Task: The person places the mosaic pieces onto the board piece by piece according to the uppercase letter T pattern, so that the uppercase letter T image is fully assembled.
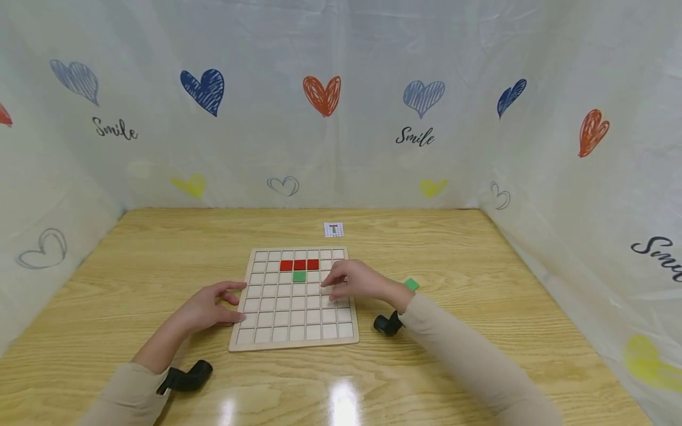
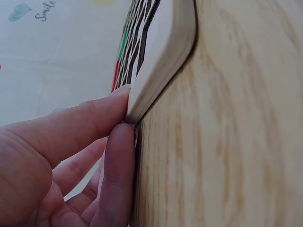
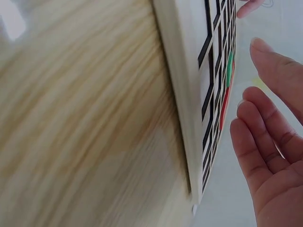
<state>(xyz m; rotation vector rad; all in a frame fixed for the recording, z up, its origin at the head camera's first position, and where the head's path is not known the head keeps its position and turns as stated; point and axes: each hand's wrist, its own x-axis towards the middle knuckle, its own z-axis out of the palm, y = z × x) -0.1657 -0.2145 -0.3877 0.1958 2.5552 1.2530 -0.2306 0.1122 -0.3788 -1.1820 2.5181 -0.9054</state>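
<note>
Head, left hand (image 1: 205, 307): fingers and thumb apart, tips touching the gridded board (image 1: 282, 318) along its near-hand edge, probably to steady it.
Head, right hand (image 1: 354, 281): over the board, red tiles (image 1: 300, 265) and green tile (image 1: 299, 276) left of its fingertips, seated in squares that likely keep them aligned.
Left wrist, board edge (image 2: 156, 87): against the fingertips.
Right wrist, fingers (image 3: 251, 142): apart from the thumb, holding nothing visible.

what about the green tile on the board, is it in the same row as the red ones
No, in the head view the green tile sits one row below the middle red tile.
</note>
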